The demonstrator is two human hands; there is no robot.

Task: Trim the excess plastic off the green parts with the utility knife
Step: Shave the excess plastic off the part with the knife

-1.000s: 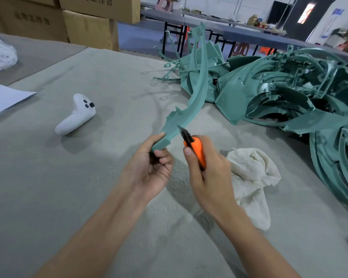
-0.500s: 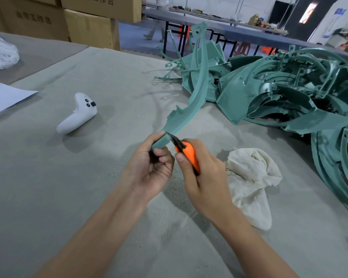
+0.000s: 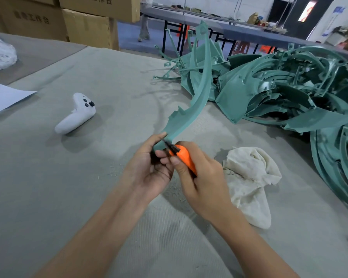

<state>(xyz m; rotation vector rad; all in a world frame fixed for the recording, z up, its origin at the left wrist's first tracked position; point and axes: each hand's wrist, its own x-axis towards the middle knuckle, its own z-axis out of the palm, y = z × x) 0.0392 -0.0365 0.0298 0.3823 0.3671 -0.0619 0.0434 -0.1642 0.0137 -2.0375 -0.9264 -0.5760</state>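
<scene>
My left hand (image 3: 149, 169) grips the near end of a long curved green plastic part (image 3: 199, 91), which rises away from me toward the pile. In my right hand (image 3: 201, 177) I hold an orange utility knife (image 3: 182, 155), thumb along its side. Its dark blade tip lies against the green part's edge just beside my left thumb. A large pile of green parts (image 3: 289, 91) fills the table's right side.
A crumpled cream cloth (image 3: 249, 181) lies right of my right hand. Left on the grey felt table (image 3: 48, 187) rests a white game controller (image 3: 76, 114), with a white sheet (image 3: 2, 97) at the far left edge. Cardboard boxes (image 3: 88, 23) stand behind.
The knife has slid down the part's edge toward my left hand, and both hands have drawn closer together. The green part stays held in the same pose.
</scene>
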